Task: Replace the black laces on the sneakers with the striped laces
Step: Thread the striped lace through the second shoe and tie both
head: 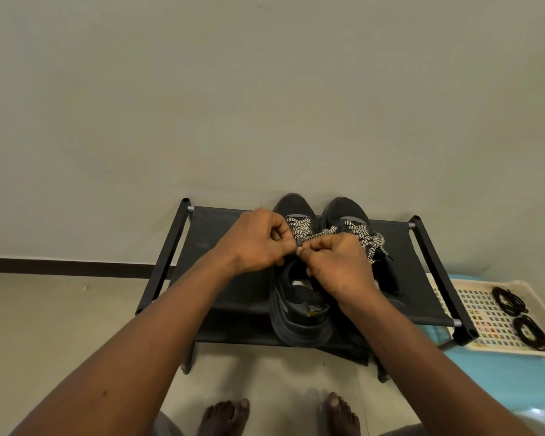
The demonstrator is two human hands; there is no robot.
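Seen from the head camera, two dark sneakers stand side by side on the fabric top of a black rack (221, 278) against a pale wall, toes toward the wall. Both hands meet over the left sneaker (296, 313). The left hand (258, 240) has its fingers curled in, and they pinch the striped lace (298, 224) just where it leaves the upper eyelets. The right hand (337, 265) is curled too, thumb and forefinger nipping the same lace close to its dark tip (299, 241), which pokes up between the two hands. Which strand each hand has cannot be told. The lace crosses the front of the left sneaker in zigzag rows; the tongue and heel nearer the person are bare. The right sneaker (346, 209) touches the left one and bears a second lace (364, 231), also striped, bunched at its right side. To the right of the rack a pale perforated tray (472, 297) rests on a blue surface (501, 379), and in it lie the black laces (510, 302), coiled in two bundles, well apart from the sneakers. Bare feet (227, 416) stand on the floor below.
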